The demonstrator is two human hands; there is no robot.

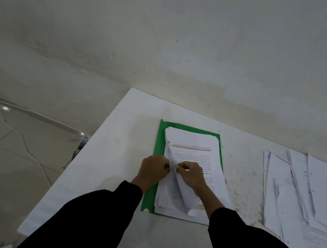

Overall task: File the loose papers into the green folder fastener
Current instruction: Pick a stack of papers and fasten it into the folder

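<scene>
We enter first the fingers (166, 166) of the left hand (153, 169): curled tight, tips closed on the left edge of the top sheet (185, 193), at the left margin of the green folder (151, 196). Next, the fingers (183, 165) of the right hand (193, 175): curled likewise, thumb and forefinger pinching the same edge just beside the left hand. From that grip the sheet lifts off the filed stack (196, 154) and curls upward toward the folder's near end. Between the two sets of fingertips, over the folder's left margin, we record a small dark spot; we cannot tell whether it is the fastener. Both wrists run back into black sleeves (97, 214) at the folder's near end. The folder itself lies flat, its long side running away from the person. A green strip shows left of the stack and thinner ones at its far and right edges. The stack rests on the folder, its print upside down from here, with an orange rule near the folder's far end. Under the folder: a white table (113, 159). Right of the folder, well apart from it: the loose papers (303, 190), fanned in an untidy overlapping pile. Beyond the folder's far end: a pale wall (167, 42). Left of the folder, past the table edge: a pale floor (12, 157).
</scene>
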